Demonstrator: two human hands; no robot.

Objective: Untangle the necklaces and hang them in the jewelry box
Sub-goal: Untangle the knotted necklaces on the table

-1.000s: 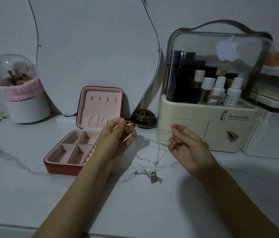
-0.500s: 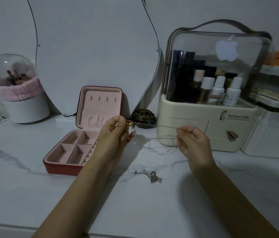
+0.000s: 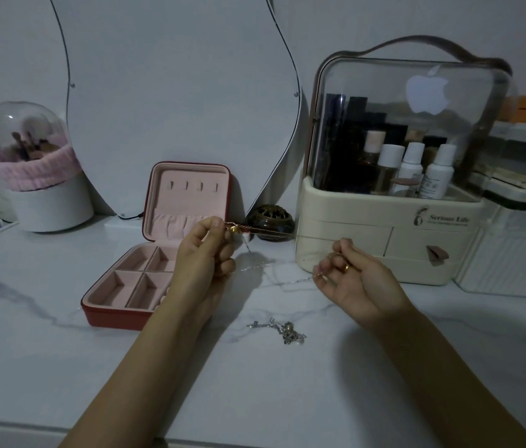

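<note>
Two raised hands, left hand (image 3: 205, 253) and right hand (image 3: 352, 279), each pinching a thin chain (image 3: 287, 281) end, palms inward.

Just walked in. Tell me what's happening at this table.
A person is working on tangled necklaces. The left hand pinches a gold pendant, and the right hand pinches a thin chain stretched between the two hands. Another silver necklace lies bunched on the table. The jewelry box stands open beside the left hand, and the hooks in its lid are bare.
</note>
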